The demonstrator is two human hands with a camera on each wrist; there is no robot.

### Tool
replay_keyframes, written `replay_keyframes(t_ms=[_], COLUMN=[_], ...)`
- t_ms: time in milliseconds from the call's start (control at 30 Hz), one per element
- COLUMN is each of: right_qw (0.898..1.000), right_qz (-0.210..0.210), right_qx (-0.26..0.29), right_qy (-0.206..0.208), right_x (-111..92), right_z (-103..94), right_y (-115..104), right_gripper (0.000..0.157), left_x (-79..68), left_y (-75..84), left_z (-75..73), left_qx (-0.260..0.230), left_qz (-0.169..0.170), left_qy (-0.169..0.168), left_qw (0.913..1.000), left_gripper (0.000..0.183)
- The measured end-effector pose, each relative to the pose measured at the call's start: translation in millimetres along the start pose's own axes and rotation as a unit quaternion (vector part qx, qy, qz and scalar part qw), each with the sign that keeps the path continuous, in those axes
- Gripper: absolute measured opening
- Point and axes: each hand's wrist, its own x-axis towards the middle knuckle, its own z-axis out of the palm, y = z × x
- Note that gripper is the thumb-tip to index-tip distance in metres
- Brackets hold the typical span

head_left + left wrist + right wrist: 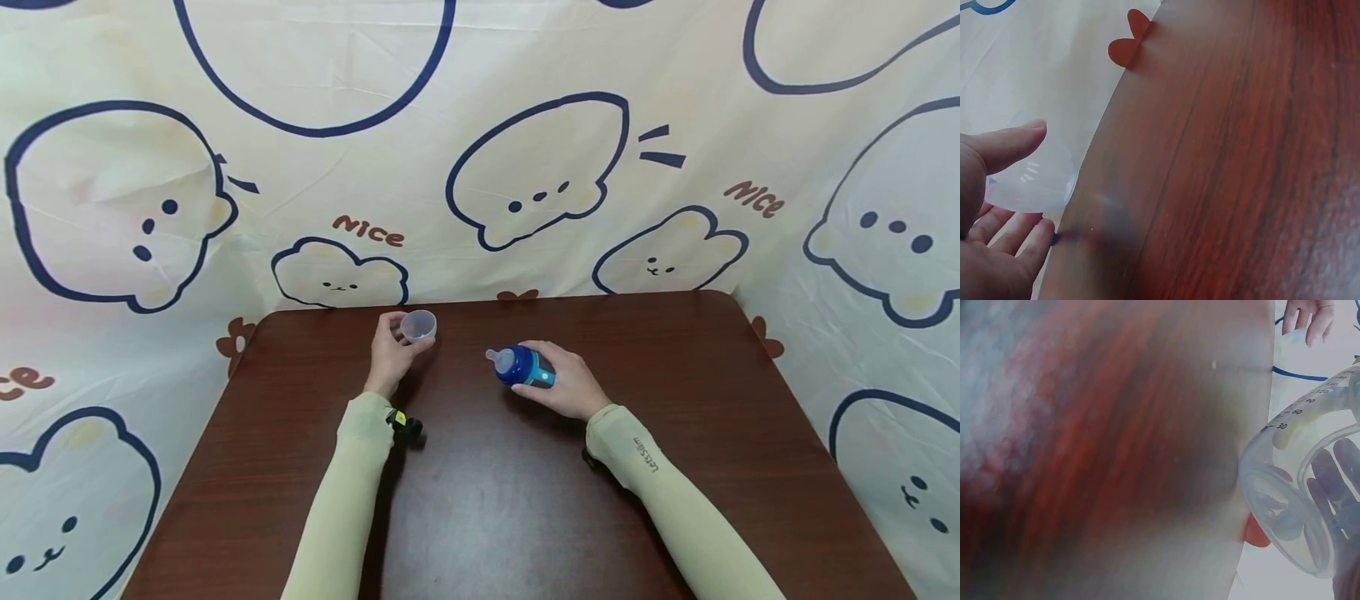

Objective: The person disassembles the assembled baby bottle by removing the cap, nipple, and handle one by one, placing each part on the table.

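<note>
My left hand grips a small clear, cup-shaped bottle cap near the table's far edge, its open side facing up. In the left wrist view the thumb lies along one side of the cap, with the other fingers below. To the right, my right hand holds a baby bottle tilted over, its bare teat pointing left toward the cap. The bottle has a blue collar and a light blue band. Its clear body with printed volume marks shows in the right wrist view.
A dark reddish-brown wooden table spreads beneath both arms. Behind and beside it hangs a pale cloth printed with cartoon outlines, meeting the table's far edge. A dark wrist camera is strapped to the left wrist.
</note>
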Motion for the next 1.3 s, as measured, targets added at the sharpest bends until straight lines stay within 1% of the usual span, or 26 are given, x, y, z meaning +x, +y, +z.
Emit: replay_keyframes(t_ms=[233, 467, 700, 1067, 1300], right_qw=[1.0, 1.0, 1.0, 1.0, 1.0], right_qz=[0.006, 0.01, 0.01, 0.012, 0.014], right_qx=[0.004, 0.004, 0.001, 0.001, 0.005], right_qy=[0.0, -0.002, -0.005, -0.006, -0.011], right_x=[-0.2, -1.1, -0.7, 0.6, -0.3], right_z=[-1.9, -3.3, -3.2, -3.9, -2.6], right_y=[-1.6, -1.7, -1.6, -2.1, -1.7], right_gripper=[0.074, 0.074, 0.075, 0.075, 0.075], left_x=[0.8, 3.4, 5.6, 6.5, 7.1], left_y=[3.2, 3.8, 0.8, 0.5, -4.6], left_z=[3.7, 5.2, 5.3, 4.4, 3.7], left_qx=[0.005, 0.006, 0.013, 0.018, 0.025], left_qz=[0.004, -0.004, -0.012, -0.01, -0.008], left_qy=[0.006, 0.009, 0.003, -0.006, -0.008], left_qw=[1.0, 0.9999, 0.9998, 0.9998, 0.9996], left_gripper=[0.076, 0.074, 0.074, 0.072, 0.072])
